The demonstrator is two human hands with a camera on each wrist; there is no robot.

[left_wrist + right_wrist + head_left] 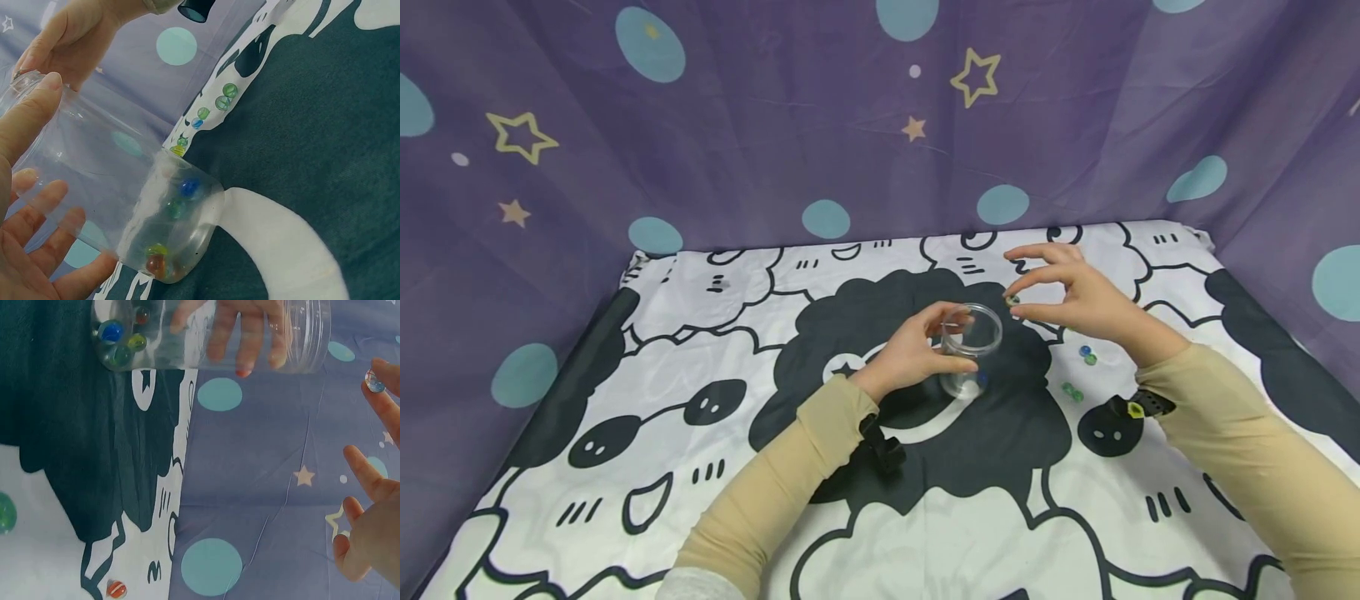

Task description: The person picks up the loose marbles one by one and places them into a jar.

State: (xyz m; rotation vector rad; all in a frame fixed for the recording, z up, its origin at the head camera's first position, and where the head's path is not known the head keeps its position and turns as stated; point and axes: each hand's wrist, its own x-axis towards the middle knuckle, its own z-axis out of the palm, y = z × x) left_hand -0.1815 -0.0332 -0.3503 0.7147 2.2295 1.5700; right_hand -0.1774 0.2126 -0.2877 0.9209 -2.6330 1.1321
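Observation:
A clear plastic jar (962, 385) stands open-topped on the dark part of the cloth. My left hand (912, 352) grips its side, thumb in front and fingers spread round the back. Inside, at the bottom, lie several glass marbles, among them a blue marble (189, 186) and a yellow-green marble (136, 342). Just right of the jar's rim, my right hand (1071, 293) pinches a clear marble with coloured swirls (374, 381) between thumb and index finger. The other fingers of that hand are held out, away from the marble.
Right of the jar, loose marbles lie on the cloth: a blue marble (1086, 351) beside a green one, and a green pair (1072, 392) nearer me. The right wrist view also shows an orange striped marble (116, 589). A purple curtain (737, 150) hangs behind the table.

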